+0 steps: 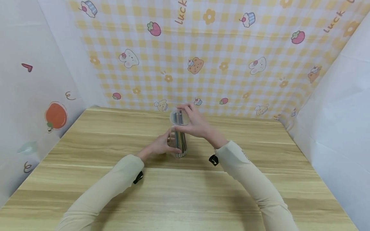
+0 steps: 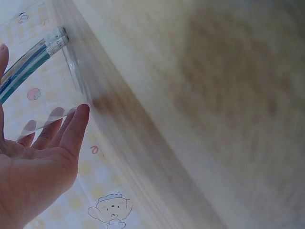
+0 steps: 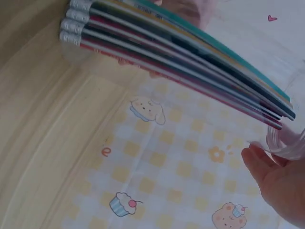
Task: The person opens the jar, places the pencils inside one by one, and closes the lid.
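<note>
A clear, round plastic jar [image 1: 172, 119] stands upright toward the back of the table, with several pencils [image 1: 180, 141] inside. The pencils [image 3: 181, 62] have dark, red, teal and yellow bodies; their white eraser ends point down. My left hand [image 1: 160, 145] grips the lower part of the jar, thumb in front and fingers behind its clear wall. Higher up, my right hand [image 1: 197, 124] spans the round top, thumb at the near side and fingers at the far side. I cannot tell whether a clear lid lies under the right hand's fingers.
The wood-grain table [image 1: 179, 195] runs back to a yellow checked cloth [image 1: 219, 48] with cartoon prints, close behind the jar. White sheets [image 1: 29, 86] hang at the left and right sides. A black wrist device [image 1: 214, 160] is strapped below each sleeve.
</note>
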`<state>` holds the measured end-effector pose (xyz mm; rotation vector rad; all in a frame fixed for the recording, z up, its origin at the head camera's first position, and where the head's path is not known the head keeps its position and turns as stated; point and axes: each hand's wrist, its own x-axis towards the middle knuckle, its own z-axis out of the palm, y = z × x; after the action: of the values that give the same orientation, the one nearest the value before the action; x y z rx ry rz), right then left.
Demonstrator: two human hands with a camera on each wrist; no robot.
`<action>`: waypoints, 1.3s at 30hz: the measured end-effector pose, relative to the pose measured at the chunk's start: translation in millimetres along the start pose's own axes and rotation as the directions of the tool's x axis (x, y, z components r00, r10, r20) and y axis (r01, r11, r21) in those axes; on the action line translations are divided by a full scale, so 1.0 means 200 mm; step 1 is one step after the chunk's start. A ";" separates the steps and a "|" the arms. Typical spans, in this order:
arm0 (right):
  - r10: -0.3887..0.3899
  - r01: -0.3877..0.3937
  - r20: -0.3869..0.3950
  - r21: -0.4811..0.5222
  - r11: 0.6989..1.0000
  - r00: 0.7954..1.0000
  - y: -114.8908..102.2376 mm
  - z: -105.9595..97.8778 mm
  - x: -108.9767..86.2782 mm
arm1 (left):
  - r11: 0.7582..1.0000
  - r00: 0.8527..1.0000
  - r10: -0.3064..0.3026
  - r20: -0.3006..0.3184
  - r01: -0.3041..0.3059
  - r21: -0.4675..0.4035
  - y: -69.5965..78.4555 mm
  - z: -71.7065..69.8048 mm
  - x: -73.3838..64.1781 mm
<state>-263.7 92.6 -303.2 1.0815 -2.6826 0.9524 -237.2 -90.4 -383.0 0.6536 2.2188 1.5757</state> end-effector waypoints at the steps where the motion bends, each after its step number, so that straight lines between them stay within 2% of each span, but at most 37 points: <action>1: -0.012 0.012 -0.004 0.018 1.000 1.000 0.00 0.00 0.00 | 1.000 1.000 0.003 0.001 -0.003 0.007 0.01 0.00 -0.01; 5: -0.049 0.043 0.033 0.157 0.987 0.998 -0.01 -0.01 -0.02 | 1.000 1.000 0.003 -0.011 -0.003 0.003 0.01 0.00 0.00; 8: -0.075 0.052 0.072 0.275 0.960 0.995 -0.05 -0.06 -0.05 | 1.000 1.000 0.000 -0.023 -0.001 -0.002 -0.05 0.00 0.02; 11: -0.096 0.062 0.084 0.343 0.937 0.992 -0.08 -0.09 -0.07 | 1.000 0.999 -0.007 -0.035 0.007 0.009 -0.09 0.00 0.05; 14: -0.071 0.040 0.081 0.328 0.944 0.994 -0.06 -0.09 -0.06 | 1.000 0.999 -0.006 -0.044 0.006 0.017 -0.11 0.00 0.06; 19: 0.008 -0.013 0.029 0.172 0.985 1.000 0.02 -0.02 -0.03 | 0.999 0.999 -0.005 -0.040 0.007 0.040 -0.12 0.00 0.06; 23: 0.054 -0.047 -0.058 0.117 0.992 0.997 0.01 0.03 -0.02 | 0.999 1.000 0.007 -0.019 -0.006 0.052 -0.05 0.00 0.02; 27: 0.077 -0.063 -0.103 0.132 0.989 0.992 -0.02 0.05 -0.02 | 0.997 0.999 0.026 -0.019 -0.025 0.067 -0.06 0.00 0.03; 30: 0.041 -0.030 -0.048 0.219 0.975 0.998 -0.06 0.01 -0.05 | 0.998 0.999 0.024 -0.034 -0.022 0.056 -0.12 -0.01 0.06; 34: -0.015 -0.004 0.051 0.349 0.937 0.999 -0.09 -0.06 -0.09 | 0.999 0.999 0.024 -0.035 -0.023 0.023 -0.14 -0.01 0.06; 37: -0.029 0.005 0.061 0.358 0.934 0.998 -0.04 -0.06 -0.09 | 0.999 0.999 0.030 -0.035 -0.029 0.016 -0.14 -0.01 0.07; 39: -0.002 -0.011 0.040 0.335 0.942 0.999 -0.01 -0.04 -0.08 | 0.999 0.999 0.032 -0.036 -0.032 0.019 -0.14 0.00 0.07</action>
<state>-251.1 105.6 -301.2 1.1597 -2.6139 1.4432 -253.3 -91.5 -408.4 0.6744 2.2624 1.5959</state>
